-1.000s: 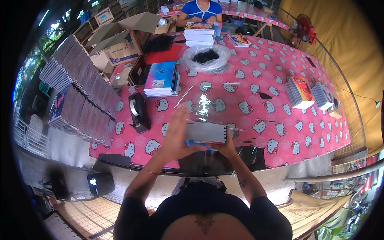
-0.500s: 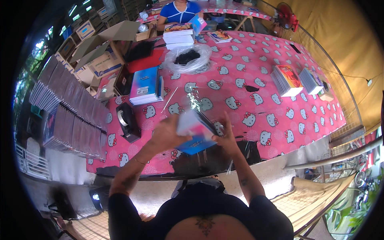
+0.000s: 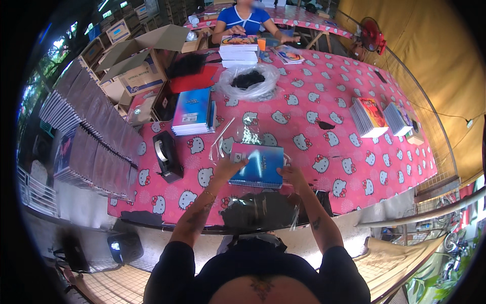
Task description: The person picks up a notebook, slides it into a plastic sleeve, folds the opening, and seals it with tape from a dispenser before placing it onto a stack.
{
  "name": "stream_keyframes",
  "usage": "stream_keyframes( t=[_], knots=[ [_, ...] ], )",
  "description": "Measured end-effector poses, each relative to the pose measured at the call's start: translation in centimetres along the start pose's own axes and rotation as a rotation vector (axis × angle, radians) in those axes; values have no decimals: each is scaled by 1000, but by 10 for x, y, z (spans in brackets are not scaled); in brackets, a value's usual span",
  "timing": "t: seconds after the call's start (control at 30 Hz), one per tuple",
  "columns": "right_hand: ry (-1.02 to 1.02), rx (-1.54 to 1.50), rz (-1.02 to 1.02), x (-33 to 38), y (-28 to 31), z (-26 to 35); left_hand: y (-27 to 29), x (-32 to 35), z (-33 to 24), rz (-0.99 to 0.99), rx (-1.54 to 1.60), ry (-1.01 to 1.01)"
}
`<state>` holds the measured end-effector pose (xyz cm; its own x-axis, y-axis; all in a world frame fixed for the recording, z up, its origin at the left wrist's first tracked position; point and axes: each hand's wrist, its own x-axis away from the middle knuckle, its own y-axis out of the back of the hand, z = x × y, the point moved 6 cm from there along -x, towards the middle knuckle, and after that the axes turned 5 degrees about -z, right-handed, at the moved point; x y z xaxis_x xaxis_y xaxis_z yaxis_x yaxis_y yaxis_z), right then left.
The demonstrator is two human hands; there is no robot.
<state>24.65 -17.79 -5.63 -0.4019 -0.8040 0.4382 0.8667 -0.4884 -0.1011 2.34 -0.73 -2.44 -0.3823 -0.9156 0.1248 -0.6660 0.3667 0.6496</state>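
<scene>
In front of me, near the table's front edge, lies a spiral notebook with a blue and pink cover, its wire binding toward me. Whether others lie beneath it I cannot tell. My left hand grips its left side, thumb across the cover. My right hand holds the right edge. Shiny clear plastic shows on the cloth beyond the notebook. Left of my left hand stands a black tape dispenser. A pile of similar blue notebooks sits farther back on the left.
Tall notebook stacks line the left side, beside an open cardboard box. A plastic bag with black contents lies mid-table. Notebook piles stand at the right. Across the table, a person in blue has a hand on another stack.
The notebooks, tilted up between my hands before, now show a flat cover on the table with its binding toward me. The person opposite has lowered a blue notebook and reached one arm out sideways.
</scene>
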Motion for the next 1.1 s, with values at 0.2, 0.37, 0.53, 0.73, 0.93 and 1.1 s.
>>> stream_keyframes(
  t=[0.2,0.37,0.53,0.73,0.93,1.1],
  knots=[
    [67,294,-96,-24,13,-8,-4,-6,12,-39,85,-86],
    [127,302,-189,-21,10,-3,9,2,9,-166,87,-28],
    [490,533,39,13,27,-18,39,38,41,-183,119,-218],
    [599,1014,410,80,-4,-39,36,137,81,240,-302,-746],
    [494,1148,390,107,-31,-8,47,133,58,344,-170,-587],
    [486,1248,343,91,-22,-33,42,124,71,236,-209,-600]
  ],
)
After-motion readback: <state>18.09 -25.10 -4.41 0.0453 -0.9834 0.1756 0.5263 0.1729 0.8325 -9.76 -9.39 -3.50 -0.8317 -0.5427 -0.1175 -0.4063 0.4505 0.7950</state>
